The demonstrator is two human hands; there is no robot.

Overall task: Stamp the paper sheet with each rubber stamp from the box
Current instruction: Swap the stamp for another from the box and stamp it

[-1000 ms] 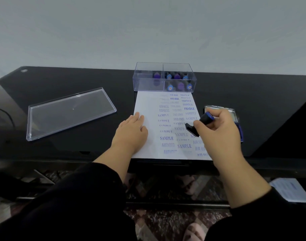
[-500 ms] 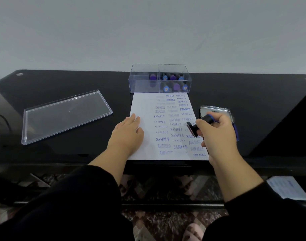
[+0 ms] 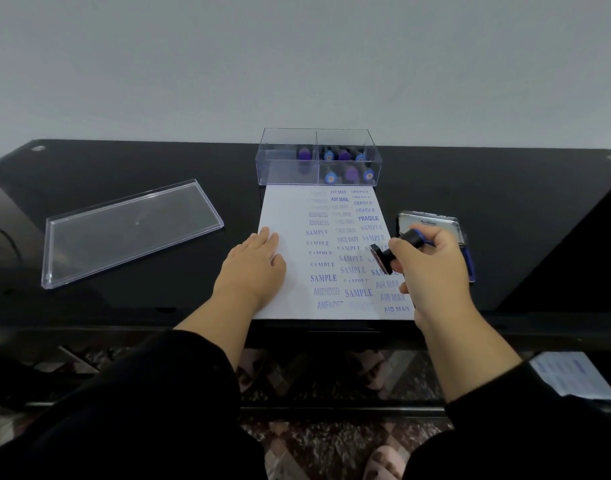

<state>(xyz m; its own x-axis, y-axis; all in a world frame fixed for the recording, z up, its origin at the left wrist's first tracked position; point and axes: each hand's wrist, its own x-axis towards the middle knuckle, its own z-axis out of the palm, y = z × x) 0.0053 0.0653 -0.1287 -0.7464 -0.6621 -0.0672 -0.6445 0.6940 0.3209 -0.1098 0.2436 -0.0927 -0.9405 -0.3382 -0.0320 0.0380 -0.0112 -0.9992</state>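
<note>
A white paper sheet (image 3: 290, 209) lies on the black table, covered in blue stamped words such as SAMPLE, AIR MAIL and FRAGILE. My left hand (image 3: 252, 268) rests flat on the sheet's left side. My right hand (image 3: 432, 268) grips a black rubber stamp (image 3: 387, 259) with a blue-tipped handle, held tilted just above the sheet's right edge, its face turned left. Behind the sheet stands a clear plastic box (image 3: 286, 168) holding several blue and purple stamps (image 3: 349, 174).
An open ink pad (image 3: 432, 223) lies right of the sheet, partly behind my right hand. The box's clear lid (image 3: 124, 233) lies at the left. The table's front edge runs just below the sheet. A printed paper (image 3: 571, 375) lies on the floor at lower right.
My right hand has turned the stamp so its face points left and has drawn it slightly toward the sheet's right edge. My left hand stays on the paper.
</note>
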